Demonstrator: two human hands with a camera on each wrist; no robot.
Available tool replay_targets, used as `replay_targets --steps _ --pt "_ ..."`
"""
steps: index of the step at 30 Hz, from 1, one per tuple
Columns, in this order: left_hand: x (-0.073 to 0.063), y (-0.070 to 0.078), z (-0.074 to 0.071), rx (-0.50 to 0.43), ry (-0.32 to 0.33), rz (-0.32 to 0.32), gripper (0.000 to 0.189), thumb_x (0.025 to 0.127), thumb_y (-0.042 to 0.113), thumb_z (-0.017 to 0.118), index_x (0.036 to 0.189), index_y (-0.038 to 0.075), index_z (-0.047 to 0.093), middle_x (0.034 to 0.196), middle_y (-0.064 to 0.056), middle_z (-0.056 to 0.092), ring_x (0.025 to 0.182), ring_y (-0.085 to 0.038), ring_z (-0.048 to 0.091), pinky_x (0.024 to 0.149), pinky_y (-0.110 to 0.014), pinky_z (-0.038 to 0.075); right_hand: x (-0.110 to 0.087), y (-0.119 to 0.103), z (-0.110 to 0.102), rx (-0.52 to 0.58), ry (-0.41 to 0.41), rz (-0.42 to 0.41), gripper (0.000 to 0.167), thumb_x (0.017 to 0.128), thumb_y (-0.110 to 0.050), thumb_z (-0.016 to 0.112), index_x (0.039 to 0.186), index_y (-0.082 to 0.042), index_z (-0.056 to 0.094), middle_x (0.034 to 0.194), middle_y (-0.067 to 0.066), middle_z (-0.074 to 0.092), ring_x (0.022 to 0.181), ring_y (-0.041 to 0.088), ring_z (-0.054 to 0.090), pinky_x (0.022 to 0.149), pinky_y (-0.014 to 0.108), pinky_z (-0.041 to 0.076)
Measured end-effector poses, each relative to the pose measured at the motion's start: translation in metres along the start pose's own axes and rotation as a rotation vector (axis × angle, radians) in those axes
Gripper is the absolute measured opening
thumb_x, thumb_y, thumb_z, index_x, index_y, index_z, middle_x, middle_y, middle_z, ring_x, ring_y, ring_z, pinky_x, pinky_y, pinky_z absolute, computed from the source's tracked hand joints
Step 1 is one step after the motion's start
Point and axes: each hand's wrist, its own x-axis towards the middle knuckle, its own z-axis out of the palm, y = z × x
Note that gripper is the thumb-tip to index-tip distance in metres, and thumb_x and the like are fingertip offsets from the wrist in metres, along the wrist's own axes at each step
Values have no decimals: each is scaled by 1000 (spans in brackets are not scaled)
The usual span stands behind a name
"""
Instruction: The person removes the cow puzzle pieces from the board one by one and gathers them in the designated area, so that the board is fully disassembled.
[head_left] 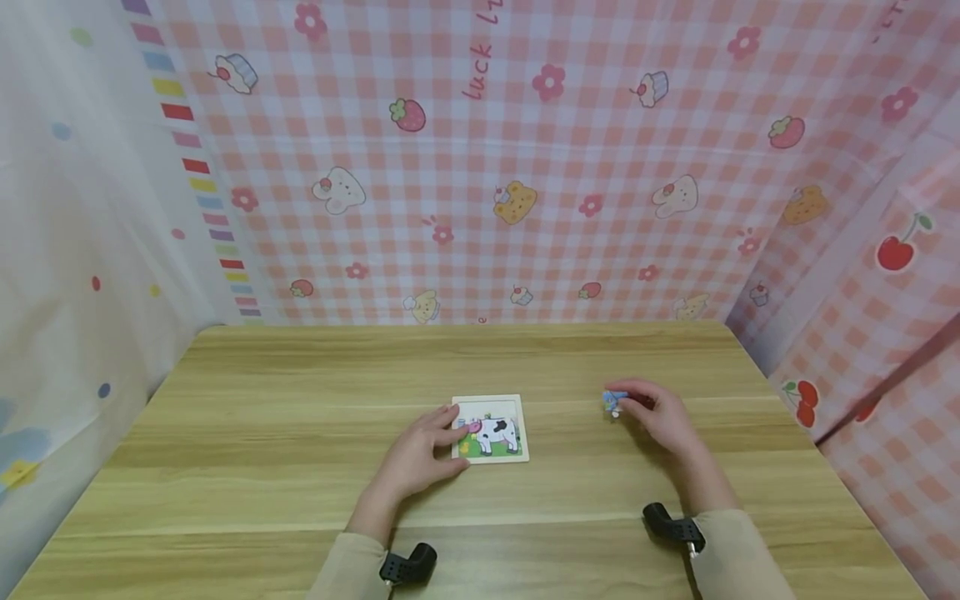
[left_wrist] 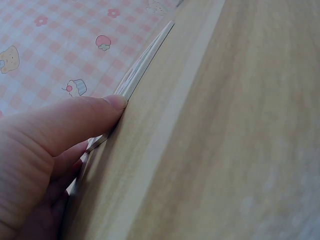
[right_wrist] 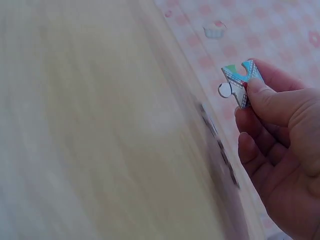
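My left hand (head_left: 423,450) rests at the left side of a square cow picture puzzle (head_left: 501,429) in a pale frame, which lies on the table. Its fingers are spread over the left border, and in the left wrist view the thumb (left_wrist: 117,102) touches the frame's edge. Farther right, my right hand (head_left: 663,417) pinches a small blue jigsaw piece (right_wrist: 235,82) between thumb and fingers, raised off the table in the right wrist view. This piece has a white round knob and a checked pattern. Part of it is hidden behind the thumb.
A thin, dark-edged flat thing (right_wrist: 220,145) lies on the table beneath my right hand. The wood-grain table (head_left: 300,375) meets a pink checked curtain (head_left: 480,250) at the back. Black wrist cameras (head_left: 408,564) sit on both sleeves.
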Motion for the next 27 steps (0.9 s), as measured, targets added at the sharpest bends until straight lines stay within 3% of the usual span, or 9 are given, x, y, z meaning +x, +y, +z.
replay_targets --steps 9,14,22,24,27 --pt "-1 1 -1 -6 -3 -14 49 81 22 81 126 8 68 152 -11 45 144 -34 36 117 -55 29 -8 10 -22 -81 136 3 22 97 -1 59 116 1 70 103 17 68 81 -4 52 68 14 45" --pt "0 1 0 -2 -3 -9 50 81 23 81 127 9 68 152 -11 45 144 -34 37 117 -55 29 -11 21 -32 -114 155 53 23 99 -4 57 119 0 69 111 19 67 86 -5 51 72 12 43" --pt "0 1 -1 0 -3 -5 50 81 23 81 127 10 67 152 -11 45 144 -34 37 117 -55 29 -14 34 -40 -129 142 73 25 99 -7 58 120 1 68 122 23 66 100 -20 44 85 4 37" --pt "0 1 -1 -1 -3 -5 50 81 23 81 127 9 67 152 -11 45 144 -34 37 117 -55 29 -14 35 -42 -153 132 92 25 99 -7 58 120 0 68 124 23 65 103 -17 46 87 6 37" --pt "0 2 -1 -2 -8 -8 50 82 23 81 127 8 67 152 -11 45 144 -34 36 118 -54 29 -14 37 -44 -200 123 120 25 99 -6 58 120 0 68 124 23 65 112 4 55 93 18 41"
